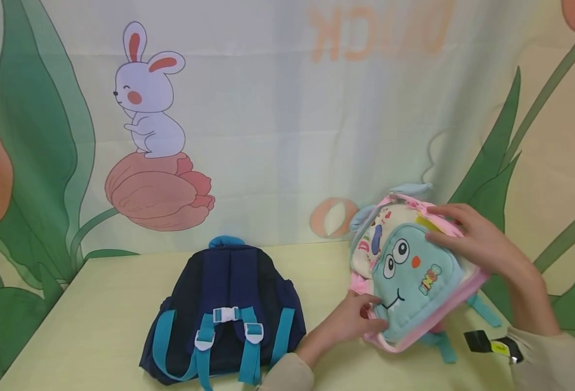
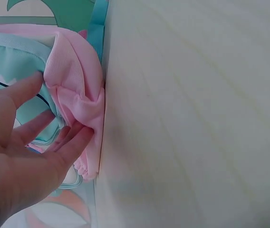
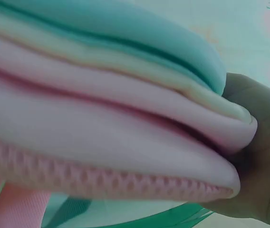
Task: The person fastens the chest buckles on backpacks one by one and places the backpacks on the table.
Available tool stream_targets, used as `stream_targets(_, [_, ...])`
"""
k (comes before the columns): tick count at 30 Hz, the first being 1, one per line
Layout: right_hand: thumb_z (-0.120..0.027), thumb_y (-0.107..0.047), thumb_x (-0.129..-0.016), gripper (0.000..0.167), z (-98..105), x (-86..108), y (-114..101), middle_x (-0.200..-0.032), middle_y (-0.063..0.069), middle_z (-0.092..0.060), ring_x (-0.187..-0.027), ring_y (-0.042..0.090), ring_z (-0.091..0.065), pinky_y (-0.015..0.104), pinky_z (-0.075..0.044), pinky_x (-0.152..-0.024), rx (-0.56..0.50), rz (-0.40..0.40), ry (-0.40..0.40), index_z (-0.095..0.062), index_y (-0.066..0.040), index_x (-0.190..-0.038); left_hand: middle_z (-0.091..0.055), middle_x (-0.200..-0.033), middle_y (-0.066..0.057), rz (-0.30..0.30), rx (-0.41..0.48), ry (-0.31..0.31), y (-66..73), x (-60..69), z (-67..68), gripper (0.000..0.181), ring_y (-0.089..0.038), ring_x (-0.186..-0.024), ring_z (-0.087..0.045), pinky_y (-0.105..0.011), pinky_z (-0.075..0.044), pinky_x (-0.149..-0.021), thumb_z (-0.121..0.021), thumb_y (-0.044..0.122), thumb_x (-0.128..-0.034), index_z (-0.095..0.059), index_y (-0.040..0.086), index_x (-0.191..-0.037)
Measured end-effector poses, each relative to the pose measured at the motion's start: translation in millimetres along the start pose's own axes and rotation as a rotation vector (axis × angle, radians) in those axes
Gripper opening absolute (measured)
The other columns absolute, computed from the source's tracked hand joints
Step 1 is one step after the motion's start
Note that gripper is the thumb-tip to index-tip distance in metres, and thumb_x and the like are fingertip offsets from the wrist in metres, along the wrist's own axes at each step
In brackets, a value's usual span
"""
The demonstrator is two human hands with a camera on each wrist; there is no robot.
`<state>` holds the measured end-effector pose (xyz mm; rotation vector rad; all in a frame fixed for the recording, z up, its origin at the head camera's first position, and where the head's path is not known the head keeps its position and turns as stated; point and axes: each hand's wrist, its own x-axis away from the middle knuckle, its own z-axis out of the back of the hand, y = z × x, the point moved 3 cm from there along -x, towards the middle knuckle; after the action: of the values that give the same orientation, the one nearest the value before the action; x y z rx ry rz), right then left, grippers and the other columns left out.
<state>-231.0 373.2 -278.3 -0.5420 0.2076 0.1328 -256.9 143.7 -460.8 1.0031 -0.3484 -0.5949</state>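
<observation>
A small pink, white and turquoise children's backpack [image 1: 417, 282] with a cartoon face on its front pocket stands tilted on the right side of the table. My right hand [image 1: 485, 239] grips its upper right side, thumb on the front. In the right wrist view, the hand [image 3: 258, 147] is partly hidden behind the bag's layered pink edge [image 3: 101, 118]. At the lower left corner, my left hand [image 1: 348, 320] holds the bag. The left wrist view shows that hand's curved fingers [image 2: 75, 147] against the pink side [image 2: 80, 90] and the turquoise pocket's edge.
A navy backpack [image 1: 229, 282] with turquoise straps and white buckles lies straps up, left of my left arm. Near my right sleeve is a black strap with a yellow label [image 1: 493, 345]. A curtain [image 1: 268, 136] printed with a rabbit and tulips hangs behind the pale yellow table [image 1: 97, 304].
</observation>
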Motion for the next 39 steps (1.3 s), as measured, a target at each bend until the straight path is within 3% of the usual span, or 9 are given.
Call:
stream_targets(2, [-0.066, -0.048, -0.091, 0.071, 0, -1.7, -5, -0.145, 0.022, -0.04, -0.106, 0.033, -0.052, 0.029, -0.05, -0.067, 0.022, 0.0, -0.004, -0.043, -0.014, -0.149, -0.05, -0.106, 0.0, -0.01, -0.009, -0.013, 0.8, -0.1, -2.2, 0.056, -0.006, -0.086, -0.05, -0.019, -0.045, -0.069, -0.078, 0.031, -0.0834, -0.061, 0.015, -0.134])
stream_targets(9, [-0.07, -0.042, -0.09, 0.068, -1, -10.9, -27, -0.145, 0.024, -0.043, -0.119, 0.039, -0.047, 0.052, -0.046, -0.089, 0.059, 0.07, -0.022, -0.049, -0.008, -0.145, -0.052, -0.103, 0.002, -0.054, -0.009, -0.04, 1.2, -2.6, -10.8, 0.062, -0.004, -0.086, -0.052, -0.017, -0.045, -0.072, -0.08, 0.027, -0.0829, -0.058, 0.013, -0.139])
stream_targets(16, [-0.073, -0.036, -0.088, 0.064, -4, -18.9, -46, -0.146, 0.023, -0.044, -0.124, 0.039, -0.045, 0.054, -0.043, -0.093, 0.078, 0.122, -0.04, -0.053, -0.006, -0.141, -0.057, -0.099, 0.003, -0.078, 0.02, -0.062, 2.5, -4.6, -15.6, 0.059, -0.005, -0.089, -0.055, -0.016, -0.046, -0.074, -0.079, 0.027, -0.0843, -0.058, 0.012, -0.138])
stream_targets(23, [-0.074, -0.031, -0.088, 0.062, -10, -23.3, -66, -0.146, 0.023, -0.043, -0.13, 0.042, -0.04, 0.061, -0.039, -0.1, 0.072, 0.155, -0.058, -0.054, -0.003, -0.139, -0.063, -0.105, -0.004, -0.139, 0.088, -0.119, 0.7, -0.9, -7.7, 0.047, -0.003, -0.09, -0.059, -0.017, -0.048, -0.079, -0.076, 0.021, -0.0865, -0.062, 0.011, -0.13])
stream_targets(26, [-0.074, -0.029, -0.088, 0.06, -13, -25.4, -74, -0.146, 0.024, -0.044, -0.132, 0.043, -0.039, 0.063, -0.036, -0.104, 0.08, 0.172, -0.059, -0.055, -0.002, -0.138, -0.066, -0.113, -0.006, -0.131, 0.092, -0.127, -0.1, 3.4, 0.2, 0.046, -0.004, -0.093, -0.063, -0.018, -0.05, -0.08, -0.075, 0.021, -0.0882, -0.062, 0.009, -0.131])
stream_targets(31, [-0.074, -0.027, -0.087, 0.057, -19, -27.7, -83, -0.144, 0.025, -0.047, -0.133, 0.044, -0.04, 0.064, -0.034, -0.105, 0.096, 0.199, -0.048, -0.057, -0.001, -0.136, -0.064, -0.127, -0.006, -0.089, 0.113, -0.025, 7.1, 13.1, 18.1, 0.049, -0.012, -0.104, -0.065, -0.021, -0.052, -0.081, -0.071, 0.024, -0.0911, -0.059, 0.008, -0.135])
stream_targets(33, [-0.073, -0.027, -0.088, 0.057, -21, -27.7, -86, -0.144, 0.025, -0.047, -0.132, 0.044, -0.041, 0.064, -0.035, -0.105, 0.09, 0.198, -0.042, -0.057, -0.001, -0.136, -0.063, -0.129, -0.007, -0.105, 0.144, 0.034, 13.9, 18.0, 26.5, 0.048, -0.014, -0.106, -0.064, -0.021, -0.052, -0.08, -0.069, 0.026, -0.0928, -0.058, 0.009, -0.136])
stream_targets(39, [-0.07, -0.034, -0.092, 0.057, -28, -27.7, -90, -0.146, 0.021, -0.048, -0.132, 0.041, -0.044, 0.062, -0.041, -0.102, 0.028, 0.168, -0.013, -0.056, -0.004, -0.138, -0.058, -0.13, -0.011, -0.23, 0.283, 0.175, 42.5, 32.8, 51.5, 0.045, -0.013, -0.107, -0.064, -0.025, -0.052, -0.087, -0.065, 0.029, -0.0956, -0.055, 0.014, -0.136])
